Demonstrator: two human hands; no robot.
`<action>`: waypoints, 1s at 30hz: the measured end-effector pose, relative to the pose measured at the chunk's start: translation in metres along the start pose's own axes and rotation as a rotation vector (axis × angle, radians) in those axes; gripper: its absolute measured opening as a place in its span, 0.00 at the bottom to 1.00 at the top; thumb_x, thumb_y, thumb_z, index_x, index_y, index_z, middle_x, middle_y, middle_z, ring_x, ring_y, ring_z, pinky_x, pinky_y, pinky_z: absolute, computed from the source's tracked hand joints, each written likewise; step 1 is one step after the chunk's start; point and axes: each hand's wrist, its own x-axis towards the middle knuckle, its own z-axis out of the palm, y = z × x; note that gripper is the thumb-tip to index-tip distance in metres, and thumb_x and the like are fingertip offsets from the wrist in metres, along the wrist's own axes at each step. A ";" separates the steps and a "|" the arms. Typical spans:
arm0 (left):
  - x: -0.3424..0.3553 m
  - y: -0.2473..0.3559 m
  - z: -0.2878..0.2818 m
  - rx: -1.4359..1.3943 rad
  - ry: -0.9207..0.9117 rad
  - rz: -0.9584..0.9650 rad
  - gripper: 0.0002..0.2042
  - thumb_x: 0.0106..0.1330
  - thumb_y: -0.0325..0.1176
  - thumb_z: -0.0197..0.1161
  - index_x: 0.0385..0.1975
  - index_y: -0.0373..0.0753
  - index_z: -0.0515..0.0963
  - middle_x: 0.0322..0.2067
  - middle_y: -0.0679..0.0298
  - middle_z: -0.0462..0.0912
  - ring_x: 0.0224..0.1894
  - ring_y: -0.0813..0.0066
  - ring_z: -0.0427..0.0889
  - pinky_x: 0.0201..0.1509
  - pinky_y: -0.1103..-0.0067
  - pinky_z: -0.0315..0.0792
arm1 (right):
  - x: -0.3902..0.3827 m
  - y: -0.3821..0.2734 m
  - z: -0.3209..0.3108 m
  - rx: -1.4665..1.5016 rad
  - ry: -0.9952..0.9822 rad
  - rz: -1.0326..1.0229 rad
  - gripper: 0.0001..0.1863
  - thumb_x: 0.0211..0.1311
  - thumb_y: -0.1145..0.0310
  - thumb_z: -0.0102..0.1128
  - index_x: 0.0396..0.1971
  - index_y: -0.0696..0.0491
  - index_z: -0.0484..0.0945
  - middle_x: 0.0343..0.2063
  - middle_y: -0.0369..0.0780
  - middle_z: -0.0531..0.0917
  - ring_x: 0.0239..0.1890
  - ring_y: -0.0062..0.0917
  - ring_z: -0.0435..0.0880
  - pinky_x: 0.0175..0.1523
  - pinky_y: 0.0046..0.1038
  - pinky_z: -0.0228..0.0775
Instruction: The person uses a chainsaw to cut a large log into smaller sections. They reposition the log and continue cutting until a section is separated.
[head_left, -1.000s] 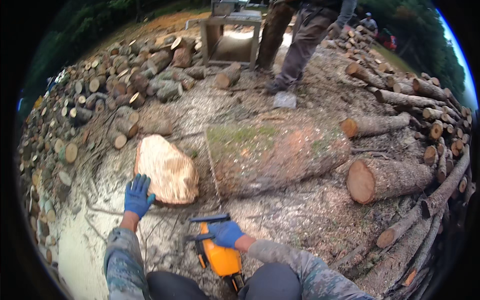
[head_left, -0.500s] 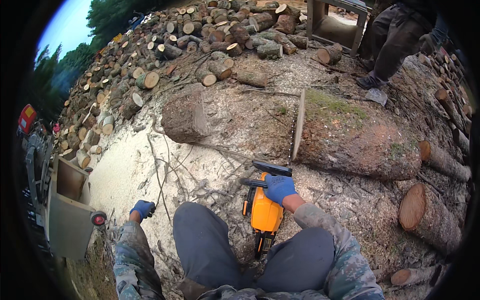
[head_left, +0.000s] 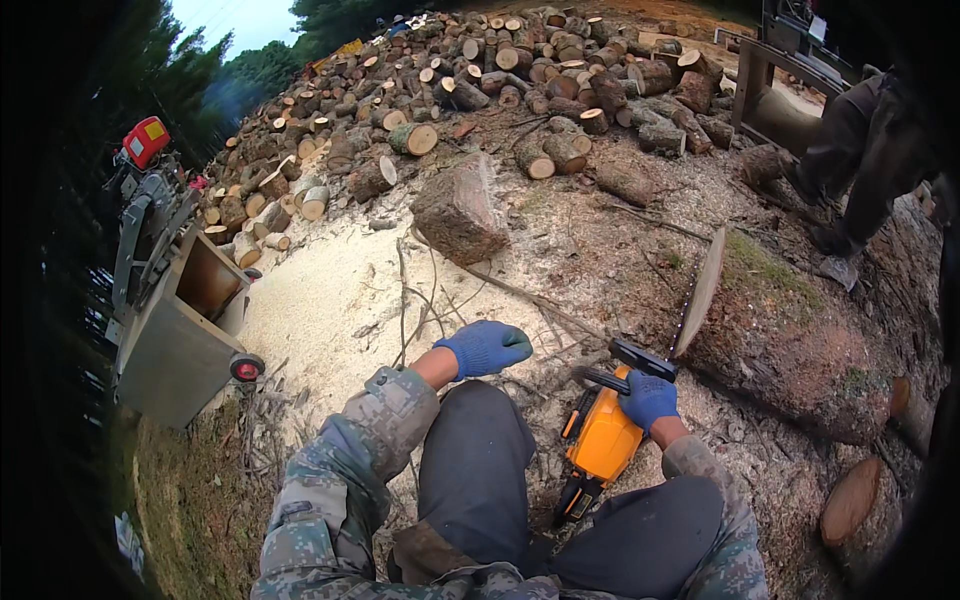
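Observation:
My right hand, in a blue glove, is wrapped round the front handle of an orange chainsaw. The saw lies low in front of my bent knees, its rear end toward me. Its chain and bar reach away alongside the pale cut face of a thick mossy log. Over my left knee, in the air to the left of the saw, is my left hand, also gloved in blue. Its fingers are curled together with nothing visible in them, and it is apart from the saw's handle.
A short thick log piece lies ahead, with sticks and pale sawdust around it. A heap of cut logs fills the back. A wheeled metal machine stands left. Another person's legs are at the far right.
My left hand has swung up and right, from low on the left to over my left knee near the saw. The view has shifted left; my right hand stays on the chainsaw.

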 end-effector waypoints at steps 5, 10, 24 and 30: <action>0.045 0.067 0.017 0.116 -0.174 0.143 0.22 0.71 0.51 0.57 0.54 0.43 0.82 0.48 0.53 0.86 0.49 0.54 0.85 0.57 0.65 0.76 | -0.004 0.002 0.000 -0.039 0.042 -0.048 0.13 0.57 0.59 0.61 0.38 0.51 0.80 0.29 0.45 0.87 0.34 0.41 0.88 0.40 0.43 0.78; 0.103 0.125 0.065 0.307 -0.275 0.231 0.26 0.68 0.44 0.58 0.66 0.45 0.71 0.61 0.48 0.76 0.62 0.48 0.76 0.66 0.61 0.70 | -0.008 0.006 -0.016 0.077 -0.019 -0.022 0.16 0.61 0.57 0.62 0.41 0.53 0.79 0.36 0.47 0.88 0.40 0.42 0.88 0.44 0.43 0.79; 0.146 0.142 0.154 0.163 -0.490 0.342 0.35 0.55 0.39 0.68 0.66 0.43 0.68 0.55 0.45 0.81 0.58 0.46 0.80 0.60 0.59 0.75 | -0.099 0.022 0.008 0.331 0.383 0.050 0.34 0.53 0.64 0.71 0.60 0.57 0.69 0.52 0.53 0.77 0.54 0.50 0.77 0.58 0.45 0.72; 0.161 0.136 0.184 0.153 -0.211 0.183 0.17 0.56 0.36 0.67 0.42 0.35 0.87 0.46 0.45 0.86 0.50 0.49 0.86 0.54 0.63 0.80 | -0.232 -0.006 0.123 1.086 0.003 0.758 0.32 0.58 0.57 0.74 0.58 0.58 0.75 0.46 0.48 0.85 0.48 0.36 0.85 0.51 0.35 0.77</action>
